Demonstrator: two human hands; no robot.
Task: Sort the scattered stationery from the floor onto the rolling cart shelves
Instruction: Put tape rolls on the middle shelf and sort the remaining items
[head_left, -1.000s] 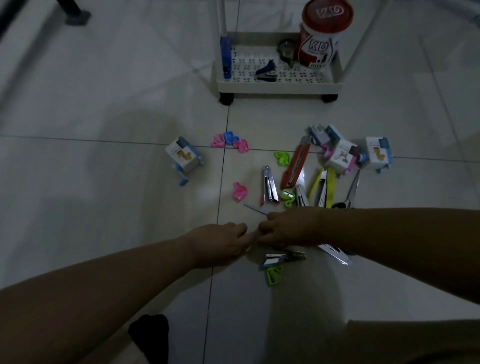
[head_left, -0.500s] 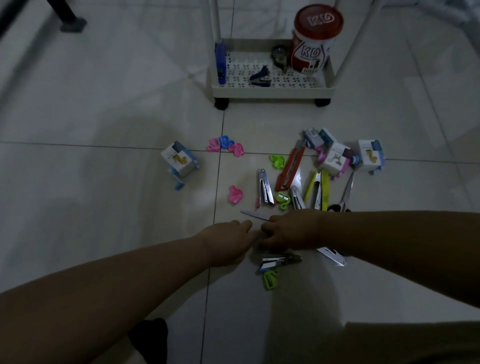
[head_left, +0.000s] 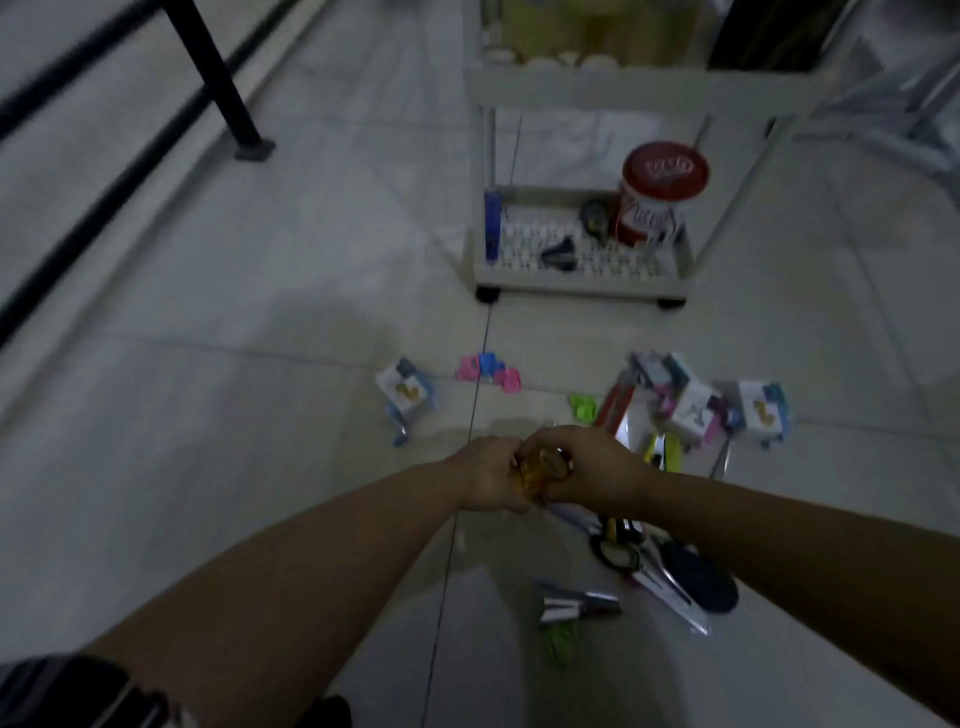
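hands: left hand (head_left: 488, 475) and right hand (head_left: 589, 470) together, both clamped on a small amber item (head_left: 540, 470), raised off the floor | target: rolling cart (head_left: 576, 275) straight ahead, far, slightly right; right hand nearer | change: hands were low among the stationery, now lifted

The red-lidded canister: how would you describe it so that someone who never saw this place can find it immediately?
Look for the white rolling cart standing on the tiled floor beyond the scattered stationery. On its bottom shelf, at the right end, stands the canister, upright, beside a small dark item I cannot identify. It is the tallest thing on that shelf and the only one with a round red lid and a red-and-white body.
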